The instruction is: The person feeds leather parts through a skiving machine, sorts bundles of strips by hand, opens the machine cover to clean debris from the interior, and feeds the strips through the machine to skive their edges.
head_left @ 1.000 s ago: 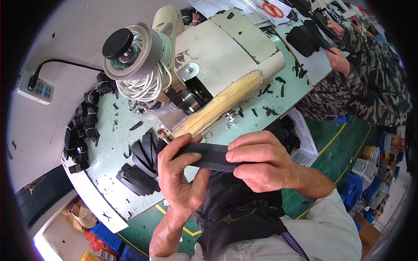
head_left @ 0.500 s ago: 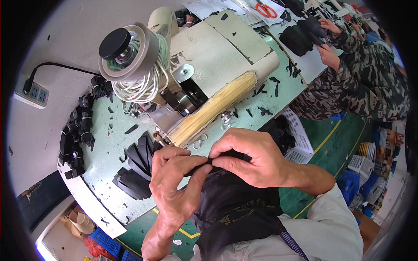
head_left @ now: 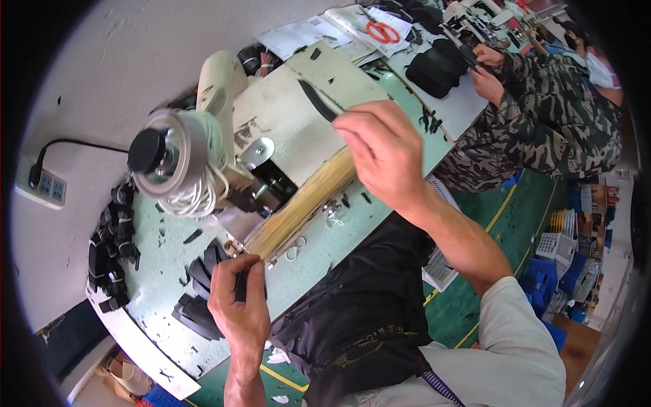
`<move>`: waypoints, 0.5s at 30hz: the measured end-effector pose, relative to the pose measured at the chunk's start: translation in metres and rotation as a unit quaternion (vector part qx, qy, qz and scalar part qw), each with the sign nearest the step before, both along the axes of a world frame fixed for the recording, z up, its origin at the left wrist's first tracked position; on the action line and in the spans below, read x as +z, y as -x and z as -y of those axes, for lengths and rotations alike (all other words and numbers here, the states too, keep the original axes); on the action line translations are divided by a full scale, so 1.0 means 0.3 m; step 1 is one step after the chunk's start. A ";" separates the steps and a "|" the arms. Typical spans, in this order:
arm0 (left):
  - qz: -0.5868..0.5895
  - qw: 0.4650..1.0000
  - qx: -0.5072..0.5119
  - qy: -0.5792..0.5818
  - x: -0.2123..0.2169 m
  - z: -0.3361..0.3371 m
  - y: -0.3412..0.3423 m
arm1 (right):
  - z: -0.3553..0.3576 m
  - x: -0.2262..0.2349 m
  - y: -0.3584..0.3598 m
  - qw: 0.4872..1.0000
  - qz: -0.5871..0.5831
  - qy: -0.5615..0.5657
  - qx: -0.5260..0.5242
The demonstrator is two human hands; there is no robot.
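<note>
My right hand is raised over the cream machine body and pinches a thin dark strip that lies across the machine's top. My left hand is low at the green table's front edge, fingers closed on a small black piece next to a fan of black pieces. A wooden roller runs diagonally between the two hands. Black fabric drapes over my lap below the table.
A handwheel wrapped in white cord sits at the machine's left. Several black pieces are piled at the table's left edge. A wall socket holds a black cable. Another person in camouflage works at the far right; orange scissors lie on papers.
Both hands were together on a black piece in front of me. Now they are apart: the right hand has risen to the machine top with a strip, the left has dropped to the pieces.
</note>
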State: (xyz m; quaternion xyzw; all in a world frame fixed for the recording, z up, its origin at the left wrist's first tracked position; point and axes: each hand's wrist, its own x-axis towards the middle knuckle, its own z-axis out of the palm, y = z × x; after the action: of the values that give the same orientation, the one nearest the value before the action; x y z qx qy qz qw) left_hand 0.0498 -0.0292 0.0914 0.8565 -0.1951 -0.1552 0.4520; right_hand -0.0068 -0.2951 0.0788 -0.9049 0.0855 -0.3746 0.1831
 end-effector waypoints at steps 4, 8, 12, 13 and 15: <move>0.005 1.000 -0.004 0.015 -0.028 -0.018 -0.019 | 0.035 -0.111 -0.025 0.995 -0.067 0.076 0.009; 0.009 0.999 0.043 -0.023 -0.022 -0.022 -0.089 | -0.123 -0.085 0.063 0.999 0.004 -0.028 0.044; 0.059 0.991 0.040 -0.112 -0.094 0.032 -0.264 | -0.312 -0.122 0.080 0.979 -0.065 -0.083 0.175; 0.100 0.988 0.024 -0.119 -0.115 0.054 -0.303 | -0.348 -0.129 0.065 0.977 -0.066 -0.079 0.186; 0.192 0.974 -0.052 -0.107 -0.150 0.064 -0.384 | -0.402 -0.136 0.032 0.977 -0.067 -0.054 0.193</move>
State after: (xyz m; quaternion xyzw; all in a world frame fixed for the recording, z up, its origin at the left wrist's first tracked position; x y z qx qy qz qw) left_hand 0.1650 -0.0485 0.0463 0.9024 -0.3047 -0.0312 0.3031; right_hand -0.0163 -0.1745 0.0380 -0.9163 -0.0587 -0.2655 0.2940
